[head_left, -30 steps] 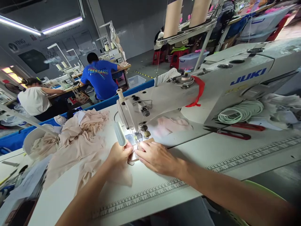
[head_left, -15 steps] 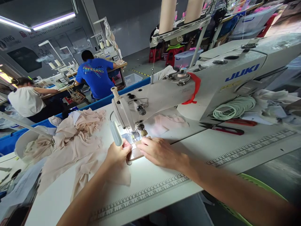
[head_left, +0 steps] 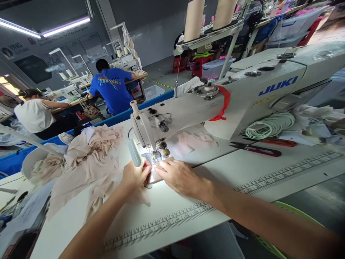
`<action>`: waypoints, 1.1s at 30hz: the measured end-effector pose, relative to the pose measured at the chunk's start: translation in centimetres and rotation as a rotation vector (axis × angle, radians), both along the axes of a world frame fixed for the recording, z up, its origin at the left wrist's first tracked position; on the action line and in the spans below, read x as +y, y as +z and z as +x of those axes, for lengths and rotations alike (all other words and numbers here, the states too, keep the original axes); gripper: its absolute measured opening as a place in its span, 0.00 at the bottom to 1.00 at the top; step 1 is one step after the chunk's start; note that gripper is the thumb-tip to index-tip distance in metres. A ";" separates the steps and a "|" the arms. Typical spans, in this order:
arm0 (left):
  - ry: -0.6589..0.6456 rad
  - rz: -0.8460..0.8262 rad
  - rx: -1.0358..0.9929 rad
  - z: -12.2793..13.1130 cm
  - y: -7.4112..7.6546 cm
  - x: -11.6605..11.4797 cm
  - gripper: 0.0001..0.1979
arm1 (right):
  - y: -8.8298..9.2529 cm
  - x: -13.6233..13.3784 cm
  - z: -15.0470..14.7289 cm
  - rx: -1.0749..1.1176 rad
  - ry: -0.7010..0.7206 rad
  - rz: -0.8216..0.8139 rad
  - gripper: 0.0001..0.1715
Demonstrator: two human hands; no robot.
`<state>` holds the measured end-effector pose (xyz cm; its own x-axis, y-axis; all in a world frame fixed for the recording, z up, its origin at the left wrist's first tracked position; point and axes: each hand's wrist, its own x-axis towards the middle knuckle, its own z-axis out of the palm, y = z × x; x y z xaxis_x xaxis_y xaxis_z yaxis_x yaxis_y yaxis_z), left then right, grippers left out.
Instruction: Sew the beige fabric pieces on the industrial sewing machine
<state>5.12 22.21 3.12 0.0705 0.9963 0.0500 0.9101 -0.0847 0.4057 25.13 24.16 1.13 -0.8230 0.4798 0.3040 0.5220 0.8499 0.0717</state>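
In front of me stands a white JUKI sewing machine, its lamp lighting the presser foot and needle area. My left hand is closed at the left of the needle plate, thumb and fingers pinching a pale pink fabric piece whose loose end trails below the hand. My right hand lies just right of the needle, fingers bent together and pressing the fabric's edge on the plate. The fingers partly hide the fabric between the hands. A grey-green handle-like part stands in front of the left hand.
Crumpled pale pink fabric is heaped on the left of the table. Thread snips, a coil of mint-green cord and scraps lie at right. A printed ruler runs along the front edge. A person in blue sits beyond.
My right hand has shifted slightly left, closer to my left hand. The fabric's trailing end under the left hand has drawn up a little. The view has tilted slightly.
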 end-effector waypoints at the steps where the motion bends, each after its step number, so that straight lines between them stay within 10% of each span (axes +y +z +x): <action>1: -0.050 0.100 0.093 0.0 0.0 -0.2 0.06 | 0.1 0.0 -0.1 -0.006 0.001 -0.004 0.12; 7: -0.464 0.480 0.217 0.6 -1.4 -3.1 0.16 | 0.7 -0.2 -0.1 -0.053 -0.021 -0.065 0.10; 33: -0.414 0.542 0.304 0.9 -4.2 -0.8 0.18 | 0.7 2.8 2.1 0.172 -0.171 -0.070 0.15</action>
<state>6.01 21.38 -1.07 0.5233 0.7266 0.4452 0.8259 -0.5611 -0.0552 27.21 26.92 1.86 -0.6667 0.6328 0.3938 0.6584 0.7477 -0.0867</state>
